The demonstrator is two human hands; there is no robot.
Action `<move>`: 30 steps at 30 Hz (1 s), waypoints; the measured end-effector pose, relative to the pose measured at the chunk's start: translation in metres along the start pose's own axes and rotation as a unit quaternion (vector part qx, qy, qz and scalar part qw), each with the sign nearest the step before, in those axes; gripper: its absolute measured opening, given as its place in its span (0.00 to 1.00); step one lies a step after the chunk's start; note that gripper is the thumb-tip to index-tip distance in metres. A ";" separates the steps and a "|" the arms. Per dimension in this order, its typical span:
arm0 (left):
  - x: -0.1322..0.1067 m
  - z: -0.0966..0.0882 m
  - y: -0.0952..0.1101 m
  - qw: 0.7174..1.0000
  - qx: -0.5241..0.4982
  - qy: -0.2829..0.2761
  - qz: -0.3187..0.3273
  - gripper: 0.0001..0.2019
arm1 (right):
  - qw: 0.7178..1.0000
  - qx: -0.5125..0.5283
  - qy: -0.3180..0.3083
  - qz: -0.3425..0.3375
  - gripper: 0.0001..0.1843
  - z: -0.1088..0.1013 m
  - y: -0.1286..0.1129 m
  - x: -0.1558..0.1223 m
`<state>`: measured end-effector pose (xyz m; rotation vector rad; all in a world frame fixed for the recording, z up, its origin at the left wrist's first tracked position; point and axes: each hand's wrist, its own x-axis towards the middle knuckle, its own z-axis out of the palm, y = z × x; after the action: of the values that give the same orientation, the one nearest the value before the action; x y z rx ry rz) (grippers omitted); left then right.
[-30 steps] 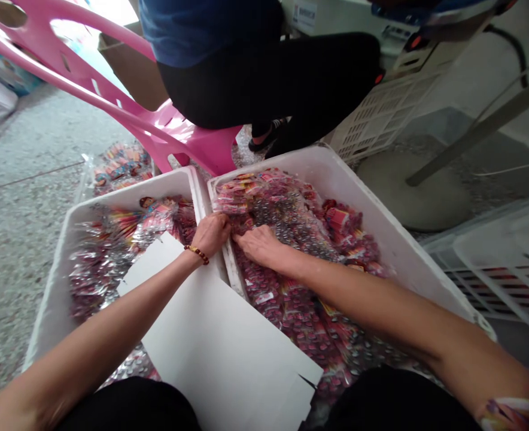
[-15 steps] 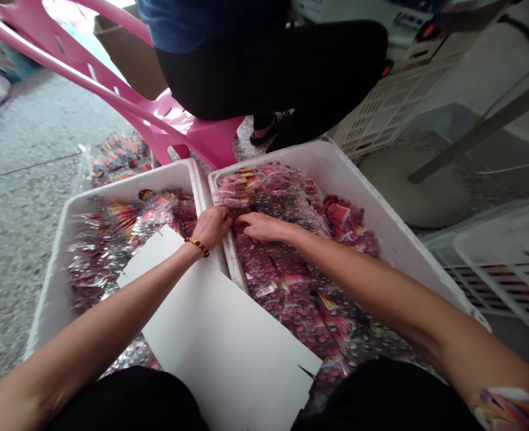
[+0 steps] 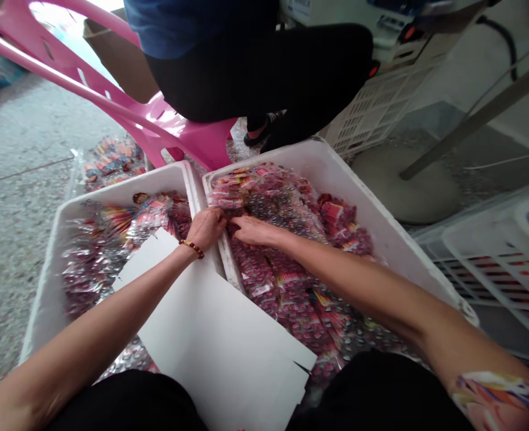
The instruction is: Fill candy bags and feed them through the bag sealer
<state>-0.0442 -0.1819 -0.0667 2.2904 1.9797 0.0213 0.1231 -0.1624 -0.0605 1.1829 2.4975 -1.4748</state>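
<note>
Two white plastic bins stand side by side. The right bin (image 3: pixel 358 179) and the left bin (image 3: pixel 44 281) both hold heaps of small clear packets (image 3: pixel 286 287) with pink printed pieces inside. My left hand (image 3: pixel 207 227), a beaded bracelet (image 3: pixel 191 246) at its wrist, is closed at the right bin's near-left rim, its fingertips curled over the edge. My right hand (image 3: pixel 253 231) lies over the packets just inside that rim, fingers bent down and closed among them. What either hand pinches is hidden. A white card sheet (image 3: pixel 219 335) lies across both bins below my hands.
A co-worker's legs (image 3: pixel 260 72) and a pink chair (image 3: pixel 197 140) are just beyond the bins. To the right are a pole on a round base (image 3: pixel 408 191) and a white slotted basket (image 3: pixel 493 269). A bag of printed pieces (image 3: pixel 112 161) lies on the floor.
The right hand's fingers have drawn in and bent further down into the packets. My left hand stays at the rim. The whole view has shifted slightly.
</note>
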 end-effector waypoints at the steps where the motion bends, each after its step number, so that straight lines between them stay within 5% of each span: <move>1: 0.000 0.000 0.000 1.000 -0.001 0.001 0.002 0.14 | 1.000 0.029 0.001 -0.009 0.23 -0.001 0.003 -0.006; 6: -0.001 0.002 -0.001 1.000 -0.005 0.010 0.008 0.14 | 0.994 0.086 0.065 0.034 0.24 -0.015 0.025 -0.026; 11: -0.007 0.003 0.002 1.000 0.012 -0.001 0.019 0.12 | 0.991 -0.023 0.131 0.010 0.23 -0.021 0.042 -0.030; 18: -0.013 -0.001 0.015 0.991 0.106 -0.012 0.084 0.15 | 0.988 -0.006 0.153 0.032 0.21 -0.019 0.047 -0.027; 24: -0.006 0.002 0.013 0.995 0.089 -0.027 0.044 0.14 | 0.976 0.004 0.216 0.005 0.18 -0.022 0.045 -0.016; 30: -0.006 0.004 0.011 0.997 0.067 -0.021 0.018 0.14 | 0.989 -0.009 0.149 -0.016 0.24 -0.017 0.045 -0.009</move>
<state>-0.0339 -0.1896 -0.0689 2.3873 1.9753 -0.1591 0.1632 -0.1432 -0.0818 1.4648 2.7197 -1.3684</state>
